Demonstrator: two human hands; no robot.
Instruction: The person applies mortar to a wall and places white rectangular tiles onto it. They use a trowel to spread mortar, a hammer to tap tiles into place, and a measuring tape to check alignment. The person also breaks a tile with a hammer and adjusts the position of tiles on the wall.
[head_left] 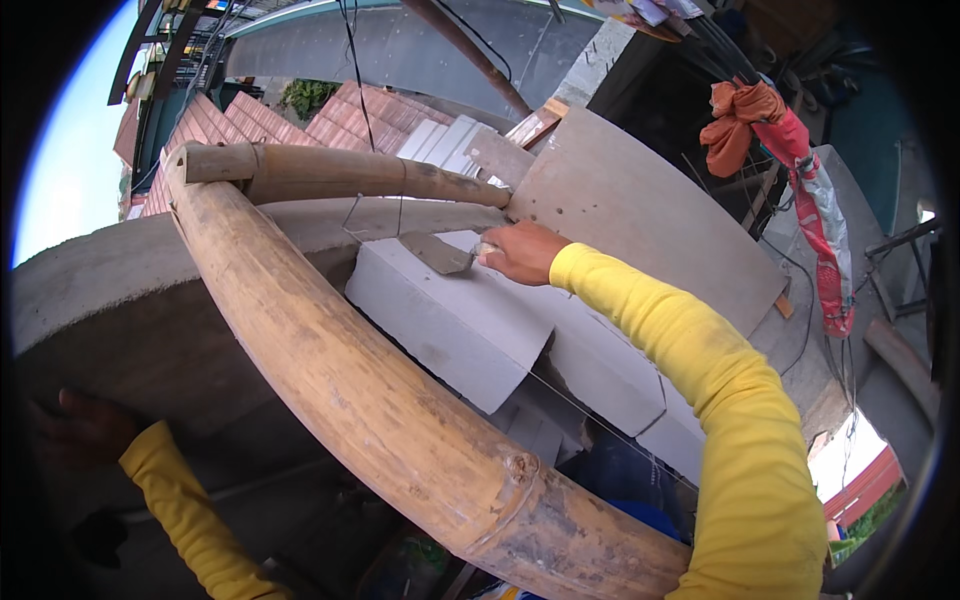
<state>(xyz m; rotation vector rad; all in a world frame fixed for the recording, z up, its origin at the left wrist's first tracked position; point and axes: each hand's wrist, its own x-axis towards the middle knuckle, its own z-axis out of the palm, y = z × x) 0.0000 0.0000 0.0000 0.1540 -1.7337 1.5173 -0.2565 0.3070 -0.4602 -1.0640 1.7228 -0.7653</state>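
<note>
Where the head view looks down past a thick bamboo pole (355,385), the right hand (525,252) is wrapped around the handle of a trowel (437,253). Blade: over the top of a pale block (450,325), toward its far edge, beside the grey concrete wall (110,255); contact with the block cannot be confirmed. A second pale block (605,368) sits to the right. Left hand (85,430): in deep shadow at lower left, near the wall; finger spread and any grip cannot be told.

Technique, judged: keep the wrist loose and the blade nearly flat, its leading edge slightly raised, with even pressure in short strokes. Forearm should clear the bamboo; heavy pushing could nudge the block or chip its edge.
</note>
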